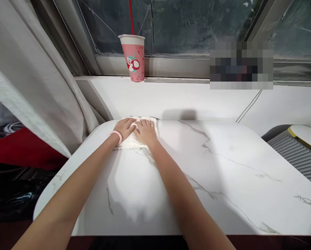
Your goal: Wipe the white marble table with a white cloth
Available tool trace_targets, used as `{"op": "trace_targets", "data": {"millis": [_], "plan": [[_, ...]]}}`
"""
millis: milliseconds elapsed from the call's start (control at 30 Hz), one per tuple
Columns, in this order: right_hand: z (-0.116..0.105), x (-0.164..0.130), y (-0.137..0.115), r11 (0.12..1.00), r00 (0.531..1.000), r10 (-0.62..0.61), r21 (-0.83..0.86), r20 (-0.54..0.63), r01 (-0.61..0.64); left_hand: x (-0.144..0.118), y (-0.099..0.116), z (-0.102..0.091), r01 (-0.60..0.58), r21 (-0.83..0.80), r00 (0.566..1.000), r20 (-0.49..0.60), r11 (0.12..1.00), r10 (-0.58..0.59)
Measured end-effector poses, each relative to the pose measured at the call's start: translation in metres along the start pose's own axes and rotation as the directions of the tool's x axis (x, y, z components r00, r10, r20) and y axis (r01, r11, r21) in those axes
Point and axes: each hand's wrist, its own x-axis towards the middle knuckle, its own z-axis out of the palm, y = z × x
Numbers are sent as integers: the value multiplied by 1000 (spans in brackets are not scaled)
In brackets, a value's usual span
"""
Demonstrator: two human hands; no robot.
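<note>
Both my hands lie flat, palms down and side by side, on a white cloth [131, 143] at the far edge of a white marble-look table [223, 180]. My left hand [126, 127] has a pink coiled band at its wrist. My right hand [145, 132] touches the left one. The fingers of both are spread over the cloth and press on it rather than grip it. Much of the cloth is hidden under the hands.
A pink paper cup [133, 58] with a red straw stands on the white window sill [171, 97] beyond the table. A grey curtain [30, 80] hangs at the left, with red fabric [22, 147] below it. A ribbed grey object [296, 156] sits at the right.
</note>
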Motion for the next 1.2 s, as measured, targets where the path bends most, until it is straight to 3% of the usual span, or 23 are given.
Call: {"op": "trace_targets", "data": {"millis": [200,400,567,800,967,1067,1200], "plan": [[-15,-3,26,998,999,49,26,9,-49,9,34,8,29,19,1000,-3,999,-29],[-27,-30,23,997,996,83,1,-13,-83,-11,59,7,37,3,999,6,999,-37],[-40,-73,10,996,998,66,-63,-15,-67,-49,80,1,9,-9,1000,3,1000,-9],[-69,-151,-8,991,995,-97,-90,28,99,-141,123,-8,2,64,999,-49,998,2],[-92,-207,-17,990,994,-103,-98,22,105,-192,155,-9,-37,75,996,-82,997,43],[-104,-232,-13,988,995,-100,-118,11,100,-205,175,-7,-95,69,992,-78,993,100],[-118,-246,5,987,999,-50,-153,22,53,-198,203,-3,-122,41,991,-43,992,123]]}}
